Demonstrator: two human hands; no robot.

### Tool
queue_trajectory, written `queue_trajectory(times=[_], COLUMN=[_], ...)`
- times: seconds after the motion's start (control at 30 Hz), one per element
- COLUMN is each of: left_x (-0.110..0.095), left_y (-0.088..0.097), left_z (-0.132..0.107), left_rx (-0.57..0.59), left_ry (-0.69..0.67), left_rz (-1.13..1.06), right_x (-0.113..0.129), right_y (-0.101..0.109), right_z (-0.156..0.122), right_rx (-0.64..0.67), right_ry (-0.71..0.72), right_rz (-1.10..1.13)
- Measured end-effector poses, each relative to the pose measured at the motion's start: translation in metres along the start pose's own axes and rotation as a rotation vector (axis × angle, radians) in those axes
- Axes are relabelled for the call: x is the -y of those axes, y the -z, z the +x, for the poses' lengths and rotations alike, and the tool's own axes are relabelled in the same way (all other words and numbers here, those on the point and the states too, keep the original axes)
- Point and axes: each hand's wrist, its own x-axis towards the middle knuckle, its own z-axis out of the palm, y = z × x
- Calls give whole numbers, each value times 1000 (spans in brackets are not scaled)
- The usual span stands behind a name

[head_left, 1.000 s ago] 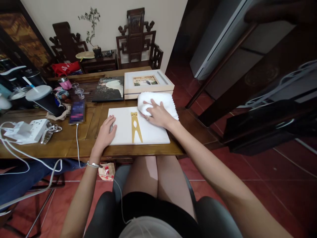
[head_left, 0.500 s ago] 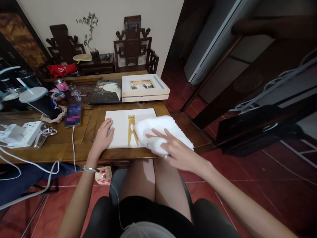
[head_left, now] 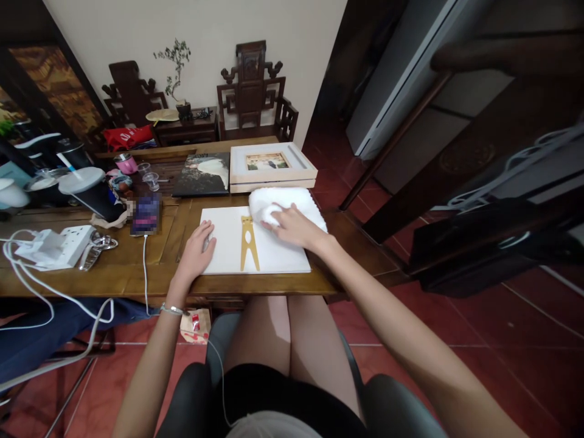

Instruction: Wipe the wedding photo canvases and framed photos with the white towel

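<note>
A flat white board (head_left: 223, 243) with a tan two-legged figure (head_left: 249, 243) on its middle lies near the table's front edge. My left hand (head_left: 198, 249) rests on the board's left edge, fingers stretched out, thumb apart. Over the upper right part of the board, my right hand (head_left: 292, 225) presses on a fluffy white cloth (head_left: 301, 198), its fingers bent into a bunched fold. The cloth spreads past the board's far edge and covers its far right corner.
Behind the board lie a dark picture panel (head_left: 201, 174) and a light-framed picture (head_left: 274, 167). To the left are a phone (head_left: 146, 214) on a white cable, a hair clip (head_left: 98, 248), a power strip (head_left: 68, 246) and a lidded cup (head_left: 86, 188). My legs are under the table edge.
My right hand has pushed the white cloth away from me, from the board's near right corner to its far right part. My left hand stays on the left edge. The view has shifted slightly.
</note>
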Motion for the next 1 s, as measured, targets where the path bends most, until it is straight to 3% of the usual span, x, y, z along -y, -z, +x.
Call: queue_trajectory(times=[0.23,0.33,0.43,0.57,0.67,0.77,0.87,1.0], left_x=[2,2,2,1,0,0,1,2], left_y=[-2,-2,-2,-1,0,0,0,-2], left_z=[1,2,2,1,0,0,0,0], left_rx=[-8,-5,-3,-5,-8,-3,-3,-11], left_ry=[-23,-22,-14,-3,6,5,1,-8], left_rz=[-3,-3,-2,0,-4,-10,-17,-8], right_x=[37,31,12,-4,-3,4,12,30], right_y=[1,16,33,33,14,-7,-18,-17], right_z=[-115,-138,-124,-68,-23,0,-8,-62], right_rx=[47,64,-52,-205,-93,-6,-4,0], right_ry=[199,191,132,38,34,23,13,110], right_rz=[83,137,99,-119,-197,-196,-202,-187])
